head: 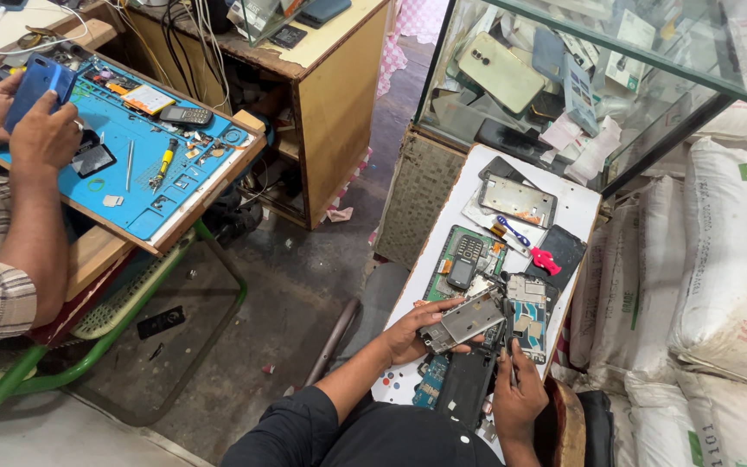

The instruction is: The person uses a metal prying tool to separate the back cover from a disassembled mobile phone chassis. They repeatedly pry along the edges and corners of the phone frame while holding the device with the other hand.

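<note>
- Low centre of the frame: right hand [516, 399] pinches one thin tool, tip pointing up toward the frame.
- Just above: left hand [414, 331] grips one grey metal phone frame [464, 321] by its edges; likely light, stiff, sharp-rimmed, easily bent.
- Mid-right: white board [583, 207] carries two circuit boards and one red pick [545, 260].
- Upper left: a co-worker's two hands hold one blue phone [38, 84].

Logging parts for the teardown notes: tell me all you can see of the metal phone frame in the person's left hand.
The metal phone frame is a flat, silver-grey rectangular plate, bare-looking, with small cutouts and ridges on its upper face. It lies tilted, long axis running lower left to upper right, above the white table. The left hand grips its lower left end, fingers under, thumb on top. The right hand holds a thin dark tool close to its right edge; contact cannot be told.
</note>
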